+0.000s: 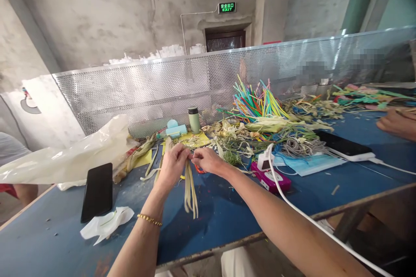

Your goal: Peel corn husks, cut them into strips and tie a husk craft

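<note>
My left hand is closed in a pinch on a bundle of pale, dry plant strips, which hang down toward the table's front edge. A gold beaded bracelet is on my left wrist. My right hand meets it fingertip to fingertip, its fingers closed at the top of the bundle; what they pinch is too small to make out. Under my right hand shows a red loop, perhaps a tool handle, mostly hidden. More dry strips lie left of my left hand.
Left on the blue table are a phone, crumpled white paper and plastic sheeting. Behind are a green bottle, dry husks and colourful stems. A magenta box with a white cable stands right; a co-worker's hand is beyond.
</note>
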{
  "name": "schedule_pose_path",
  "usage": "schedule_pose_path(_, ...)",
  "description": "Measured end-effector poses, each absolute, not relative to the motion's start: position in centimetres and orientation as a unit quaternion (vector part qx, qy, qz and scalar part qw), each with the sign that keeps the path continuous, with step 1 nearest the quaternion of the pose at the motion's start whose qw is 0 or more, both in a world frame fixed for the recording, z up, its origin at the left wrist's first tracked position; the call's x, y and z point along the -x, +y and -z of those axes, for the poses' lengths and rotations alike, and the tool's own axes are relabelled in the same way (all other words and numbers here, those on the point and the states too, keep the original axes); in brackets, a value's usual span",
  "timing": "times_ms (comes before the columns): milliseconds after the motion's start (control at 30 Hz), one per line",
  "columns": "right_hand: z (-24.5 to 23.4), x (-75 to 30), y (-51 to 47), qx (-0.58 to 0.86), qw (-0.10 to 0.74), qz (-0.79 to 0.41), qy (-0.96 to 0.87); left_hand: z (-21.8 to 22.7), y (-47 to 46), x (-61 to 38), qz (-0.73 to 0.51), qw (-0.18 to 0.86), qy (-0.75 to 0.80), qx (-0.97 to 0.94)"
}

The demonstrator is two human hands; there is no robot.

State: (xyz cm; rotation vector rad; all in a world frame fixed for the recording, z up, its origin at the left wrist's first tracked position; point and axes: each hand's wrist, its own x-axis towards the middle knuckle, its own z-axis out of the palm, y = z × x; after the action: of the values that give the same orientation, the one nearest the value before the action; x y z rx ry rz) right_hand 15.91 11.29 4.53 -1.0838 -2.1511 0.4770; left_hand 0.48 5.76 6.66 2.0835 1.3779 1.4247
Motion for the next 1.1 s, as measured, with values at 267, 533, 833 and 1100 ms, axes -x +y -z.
schedule_pose_path(267, -5.2, -15.7, 10.1, 0.358, 0.331, -0.108, -0.866, -6.3, 6.9, 0.8, -0.500, 0.079, 0.540, -0.673)
schedule_pose_path(533, -5.2, -15.6, 9.9, 0.350, 0.322, -0.087, -0.875, -6.8, 6.6, 1.3, -0.493, 0.050, 0.549, -0.673)
schedule_pose_path(833, -6.0, -16.0, 9.3, 0.331, 0.398, -0.191, -0.834, -5.8, 7.2, 0.8, -0.434, 0.169, 0.503, -0.728)
schedule_pose_path(1100, -6.1, -16.3, 10.0, 0.294, 0.450, -0.235, -0.810, -5.3, 7.1, 0.2, -0.435, 0.229, 0.463, -0.738)
